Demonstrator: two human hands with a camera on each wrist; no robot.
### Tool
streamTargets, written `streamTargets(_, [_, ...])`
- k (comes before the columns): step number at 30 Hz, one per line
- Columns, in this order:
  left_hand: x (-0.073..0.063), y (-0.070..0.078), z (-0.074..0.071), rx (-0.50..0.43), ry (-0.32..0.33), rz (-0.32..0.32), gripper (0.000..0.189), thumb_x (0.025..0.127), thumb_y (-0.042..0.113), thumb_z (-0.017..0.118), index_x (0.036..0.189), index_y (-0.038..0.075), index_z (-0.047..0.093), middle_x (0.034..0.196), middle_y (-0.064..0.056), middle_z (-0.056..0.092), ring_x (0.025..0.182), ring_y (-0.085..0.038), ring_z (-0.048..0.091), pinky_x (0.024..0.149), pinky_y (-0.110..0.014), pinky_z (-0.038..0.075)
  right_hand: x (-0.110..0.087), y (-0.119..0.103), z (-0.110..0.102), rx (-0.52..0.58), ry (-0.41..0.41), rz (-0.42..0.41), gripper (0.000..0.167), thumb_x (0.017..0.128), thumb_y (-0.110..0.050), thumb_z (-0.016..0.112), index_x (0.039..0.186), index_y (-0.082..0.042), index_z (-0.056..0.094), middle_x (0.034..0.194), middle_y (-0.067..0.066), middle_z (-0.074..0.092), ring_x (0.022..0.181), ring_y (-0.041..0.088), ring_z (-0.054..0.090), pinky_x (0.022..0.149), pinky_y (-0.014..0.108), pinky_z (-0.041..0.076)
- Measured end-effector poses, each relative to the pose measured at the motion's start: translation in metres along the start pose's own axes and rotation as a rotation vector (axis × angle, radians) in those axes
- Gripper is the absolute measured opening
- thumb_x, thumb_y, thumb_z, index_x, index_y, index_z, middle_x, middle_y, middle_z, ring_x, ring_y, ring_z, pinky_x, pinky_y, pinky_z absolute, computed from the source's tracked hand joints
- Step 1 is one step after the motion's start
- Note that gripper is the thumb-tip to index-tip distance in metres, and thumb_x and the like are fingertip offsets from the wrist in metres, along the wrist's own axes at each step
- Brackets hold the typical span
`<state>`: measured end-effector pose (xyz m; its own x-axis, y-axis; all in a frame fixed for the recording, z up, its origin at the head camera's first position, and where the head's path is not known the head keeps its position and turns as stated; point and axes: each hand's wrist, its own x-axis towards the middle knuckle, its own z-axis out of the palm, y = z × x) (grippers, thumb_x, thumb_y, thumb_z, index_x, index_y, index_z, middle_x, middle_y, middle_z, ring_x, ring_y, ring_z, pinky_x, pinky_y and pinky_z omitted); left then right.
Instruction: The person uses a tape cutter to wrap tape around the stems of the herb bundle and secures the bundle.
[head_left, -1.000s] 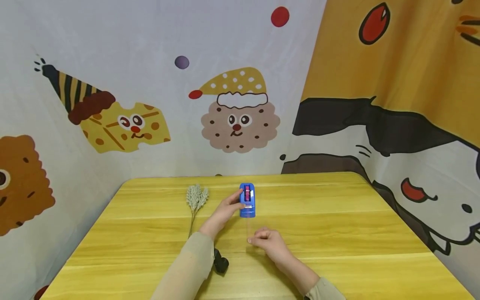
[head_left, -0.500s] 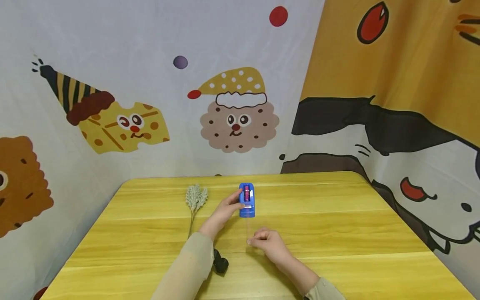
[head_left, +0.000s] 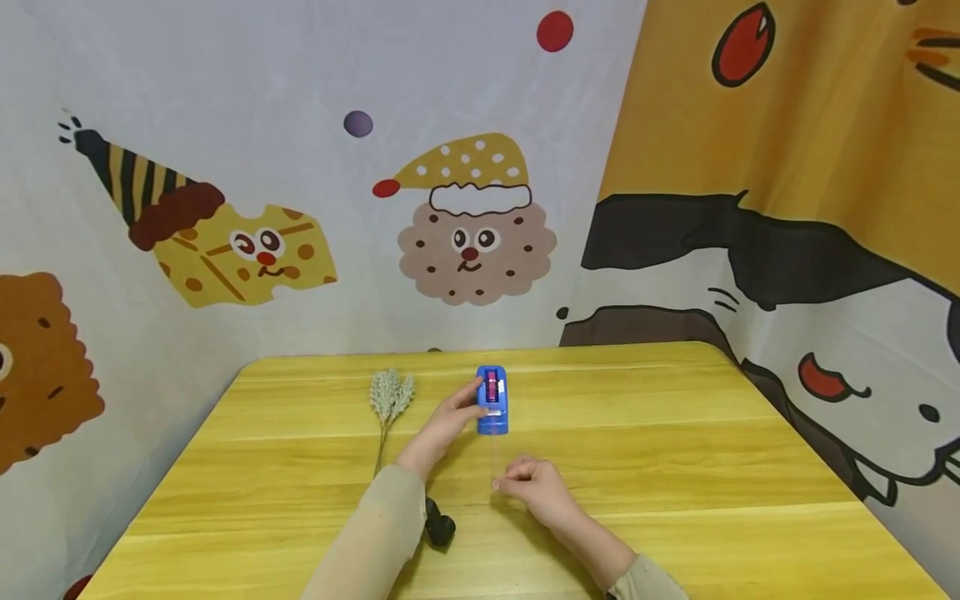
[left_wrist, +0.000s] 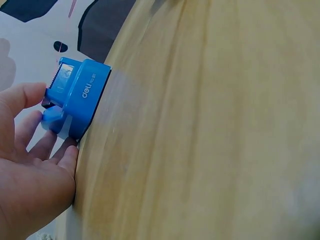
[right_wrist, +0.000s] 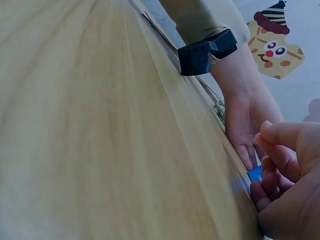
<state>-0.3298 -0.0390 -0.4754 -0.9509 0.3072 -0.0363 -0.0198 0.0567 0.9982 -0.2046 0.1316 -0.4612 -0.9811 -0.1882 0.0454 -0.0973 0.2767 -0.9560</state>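
Observation:
A blue tape dispenser [head_left: 492, 427] with a pink-red roll hub stands toward the far middle of the table. From its left side, my left hand [head_left: 452, 415] grips it; in the left wrist view the thumb lies near the toothed cutter and the fingers reach along the dispenser's side [left_wrist: 90, 90]. A thin clear strip of tape [head_left: 495, 457] runs from the dispenser toward me. Its near end is pinched between the thumb and index finger of my right hand [head_left: 538, 490], low over the table. In the right wrist view, my right hand [right_wrist: 295, 170] partly hides the dispenser.
A pale green dried-flower sprig [head_left: 392, 396] lies on the wooden table [head_left: 675, 467], left of my left forearm, its stem passing under the sleeve. A black wrist device [head_left: 440, 527] sits at the left cuff. Behind the table hangs a cartoon-printed cloth [head_left: 300, 83].

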Motion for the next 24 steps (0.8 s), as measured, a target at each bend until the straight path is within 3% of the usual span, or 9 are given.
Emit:
streamTargets(5, [-0.004, 0.013, -0.003, 0.045, 0.002, -0.042, 0.063, 0.091, 0.012, 0.062, 0.15, 0.02, 0.039, 0.15, -0.018, 0.036, 0.137, -0.04, 0.031, 0.108, -0.064, 0.017, -0.003, -0.011, 0.0, 0.019, -0.013, 0.002, 0.017, 0.083, -0.004, 0.071, 0.079, 0.012, 0.069, 0.083, 0.004, 0.057, 0.086, 0.019, 0.049, 0.081, 0.036, 0.038])
streamTargets(10, [-0.012, 0.04, -0.016, 0.141, 0.0, -0.062, 0.056, 0.094, 0.018, 0.059, 0.148, 0.016, 0.042, 0.152, -0.012, 0.035, 0.139, -0.041, 0.027, 0.107, -0.066, 0.016, 0.005, 0.006, 0.002, 0.026, -0.005, 0.01, 0.015, 0.083, -0.008, 0.073, 0.079, 0.007, 0.071, 0.086, 0.002, 0.059, 0.088, 0.018, 0.05, 0.082, 0.036, 0.039])
streamTargets(17, [-0.034, 0.067, -0.06, 0.202, -0.015, -0.03, 0.049, 0.099, 0.021, 0.054, 0.146, 0.01, 0.043, 0.146, -0.017, 0.044, 0.132, -0.037, 0.04, 0.108, -0.057, 0.028, 0.006, 0.014, 0.001, 0.03, 0.005, 0.003, 0.015, 0.08, -0.011, 0.075, 0.079, 0.004, 0.072, 0.088, 0.004, 0.059, 0.089, 0.019, 0.051, 0.084, 0.036, 0.041])
streamTargets(24, [-0.068, 0.07, -0.107, 0.249, 0.054, -0.084, 0.05, 0.101, 0.02, 0.05, 0.146, 0.002, 0.04, 0.139, -0.025, 0.045, 0.122, -0.042, 0.048, 0.102, -0.056, 0.037, 0.004, 0.013, 0.0, 0.041, 0.003, -0.002, 0.015, 0.081, -0.009, 0.074, 0.078, 0.005, 0.07, 0.088, 0.003, 0.059, 0.088, 0.019, 0.051, 0.081, 0.035, 0.042])
